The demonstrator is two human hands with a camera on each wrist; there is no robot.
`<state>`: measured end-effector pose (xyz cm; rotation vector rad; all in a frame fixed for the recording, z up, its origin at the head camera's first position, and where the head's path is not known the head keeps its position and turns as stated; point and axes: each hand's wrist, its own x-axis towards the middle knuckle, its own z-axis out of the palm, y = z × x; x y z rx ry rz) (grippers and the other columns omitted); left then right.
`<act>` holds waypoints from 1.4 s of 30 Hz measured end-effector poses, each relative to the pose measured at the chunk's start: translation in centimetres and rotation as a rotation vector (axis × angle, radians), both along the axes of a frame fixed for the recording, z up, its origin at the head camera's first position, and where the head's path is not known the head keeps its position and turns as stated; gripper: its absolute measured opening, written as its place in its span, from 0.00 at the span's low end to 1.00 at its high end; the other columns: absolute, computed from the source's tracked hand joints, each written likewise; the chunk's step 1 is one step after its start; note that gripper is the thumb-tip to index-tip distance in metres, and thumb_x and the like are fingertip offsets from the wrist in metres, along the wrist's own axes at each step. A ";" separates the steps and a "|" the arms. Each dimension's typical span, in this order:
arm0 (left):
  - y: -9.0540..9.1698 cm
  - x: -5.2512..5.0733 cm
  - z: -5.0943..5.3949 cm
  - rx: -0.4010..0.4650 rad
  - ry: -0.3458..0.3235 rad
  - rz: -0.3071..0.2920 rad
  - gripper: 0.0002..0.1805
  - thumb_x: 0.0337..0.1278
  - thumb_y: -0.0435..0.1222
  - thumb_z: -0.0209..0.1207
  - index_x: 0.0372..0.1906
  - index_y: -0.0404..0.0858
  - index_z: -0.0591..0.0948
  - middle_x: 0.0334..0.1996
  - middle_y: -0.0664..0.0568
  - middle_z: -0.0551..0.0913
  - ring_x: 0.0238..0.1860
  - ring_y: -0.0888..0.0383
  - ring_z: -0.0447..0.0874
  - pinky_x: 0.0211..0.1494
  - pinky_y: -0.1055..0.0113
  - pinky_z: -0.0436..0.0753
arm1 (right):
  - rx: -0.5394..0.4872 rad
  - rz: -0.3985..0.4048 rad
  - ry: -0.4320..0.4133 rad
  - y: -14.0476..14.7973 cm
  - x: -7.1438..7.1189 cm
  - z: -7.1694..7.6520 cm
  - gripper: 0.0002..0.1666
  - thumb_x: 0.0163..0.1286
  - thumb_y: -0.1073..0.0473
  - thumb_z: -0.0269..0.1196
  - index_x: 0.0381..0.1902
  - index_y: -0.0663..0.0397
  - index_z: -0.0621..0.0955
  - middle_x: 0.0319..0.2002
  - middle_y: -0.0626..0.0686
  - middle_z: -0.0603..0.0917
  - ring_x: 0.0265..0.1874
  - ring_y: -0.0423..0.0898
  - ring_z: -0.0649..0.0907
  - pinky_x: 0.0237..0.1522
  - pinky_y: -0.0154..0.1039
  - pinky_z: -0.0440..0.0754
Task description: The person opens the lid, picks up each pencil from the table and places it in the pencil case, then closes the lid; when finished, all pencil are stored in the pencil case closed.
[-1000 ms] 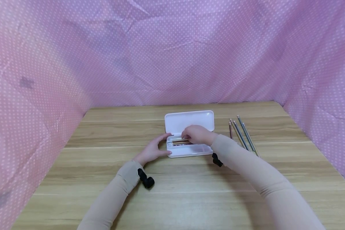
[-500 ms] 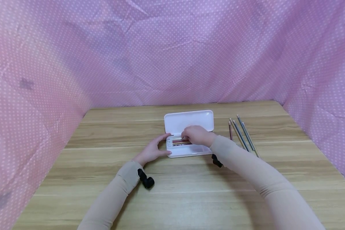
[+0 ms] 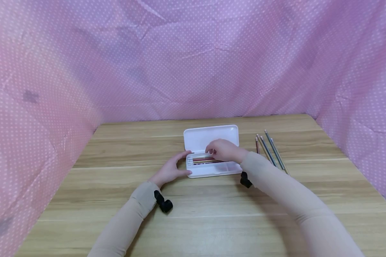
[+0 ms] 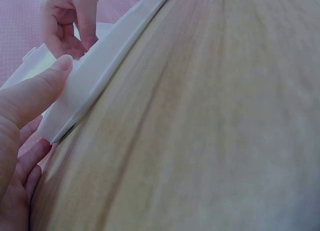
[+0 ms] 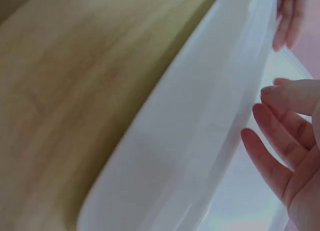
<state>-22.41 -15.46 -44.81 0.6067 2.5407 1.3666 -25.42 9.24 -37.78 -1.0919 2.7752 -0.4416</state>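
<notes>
Rightward along the rectangular white plastic pencil case (image 3: 216, 175), the right hand (image 3: 224, 150) has shifted slightly since a half-second ago; the left hand (image 3: 169, 170) shows no clear move. The right fingers are loosely bent and parted, with nothing visible pinched, above slim red and gold pale-ended pencils (image 3: 199, 161) in the case's rear part. The left thumb and fingers, spread, grip the case's left end. Those knuckles might nudge the pencils askew, or brush the raised white lid (image 3: 209, 135) behind. Loose blue, gold and dark-red pencils (image 3: 272, 151) right of the case could roll if the sleeve caught them.
</notes>
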 end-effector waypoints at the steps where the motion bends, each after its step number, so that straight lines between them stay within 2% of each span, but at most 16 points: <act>1: 0.0 0.0 0.0 -0.005 -0.004 0.005 0.41 0.47 0.38 0.70 0.69 0.50 0.65 0.69 0.53 0.65 0.70 0.53 0.59 0.73 0.54 0.57 | -0.017 -0.012 -0.005 0.1 0.1 0.0 0.14 0.62 0.69 0.58 0.45 0.59 0.83 0.38 0.53 0.85 0.37 0.46 0.80 0.48 0.43 0.79; 7: 0.0 -0.1 -0.2 -0.004 -0.007 0.002 0.41 0.47 0.38 0.70 0.69 0.51 0.65 0.69 0.53 0.65 0.71 0.53 0.59 0.74 0.53 0.57 | -0.192 -0.103 -0.063 0.9 0.7 0.1 0.14 0.60 0.68 0.60 0.45 0.62 0.82 0.36 0.54 0.85 0.37 0.47 0.82 0.44 0.42 0.81; 13: -0.1 -0.1 -0.1 0.003 -0.008 0.005 0.42 0.47 0.38 0.70 0.69 0.52 0.66 0.69 0.53 0.65 0.70 0.53 0.59 0.73 0.54 0.57 | -0.407 -0.186 -0.175 1.7 1.2 -0.4 0.14 0.61 0.68 0.62 0.46 0.64 0.81 0.33 0.54 0.83 0.37 0.47 0.82 0.46 0.42 0.81; 19: -0.2 -0.2 -0.1 0.005 0.010 -0.009 0.41 0.47 0.38 0.70 0.69 0.51 0.66 0.70 0.53 0.64 0.71 0.52 0.58 0.73 0.53 0.57 | -0.544 -0.231 -0.291 2.8 1.9 -0.9 0.16 0.61 0.68 0.62 0.48 0.67 0.80 0.36 0.58 0.83 0.36 0.45 0.78 0.39 0.33 0.79; 26: -0.3 -0.2 -0.1 0.027 0.007 -0.019 0.41 0.47 0.37 0.70 0.69 0.50 0.66 0.70 0.52 0.64 0.71 0.52 0.57 0.74 0.53 0.56 | -0.584 -0.268 -0.327 4.4 2.7 -1.6 0.17 0.63 0.68 0.62 0.50 0.68 0.78 0.38 0.59 0.83 0.37 0.42 0.78 0.38 0.29 0.77; 32: -0.4 -0.2 -0.2 0.041 0.004 -0.023 0.41 0.46 0.36 0.70 0.69 0.49 0.66 0.70 0.51 0.64 0.71 0.51 0.57 0.74 0.52 0.55 | -0.599 -0.306 -0.367 5.8 3.7 -1.8 0.18 0.63 0.69 0.62 0.51 0.69 0.78 0.40 0.60 0.82 0.38 0.44 0.77 0.38 0.28 0.79; 37: -0.4 -0.2 -0.2 0.023 0.005 -0.015 0.42 0.46 0.37 0.70 0.69 0.50 0.66 0.70 0.52 0.64 0.72 0.52 0.56 0.74 0.54 0.55 | -0.598 -0.298 -0.332 7.0 4.1 -2.0 0.17 0.63 0.69 0.61 0.50 0.71 0.78 0.40 0.61 0.82 0.38 0.44 0.77 0.37 0.28 0.78; 38: -0.2 0.0 0.2 0.022 0.004 -0.015 0.41 0.47 0.36 0.70 0.69 0.49 0.66 0.70 0.51 0.64 0.72 0.51 0.56 0.74 0.53 0.54 | -0.598 -0.297 -0.328 7.2 4.2 -2.1 0.18 0.62 0.69 0.61 0.50 0.71 0.78 0.40 0.61 0.82 0.38 0.44 0.78 0.37 0.28 0.78; 42: -0.2 0.0 0.3 0.018 0.007 -0.015 0.41 0.47 0.37 0.70 0.69 0.49 0.65 0.70 0.51 0.64 0.72 0.51 0.56 0.74 0.53 0.54 | -0.603 -0.317 -0.328 8.2 4.4 -2.3 0.19 0.62 0.69 0.62 0.52 0.70 0.78 0.41 0.62 0.83 0.39 0.43 0.79 0.38 0.27 0.79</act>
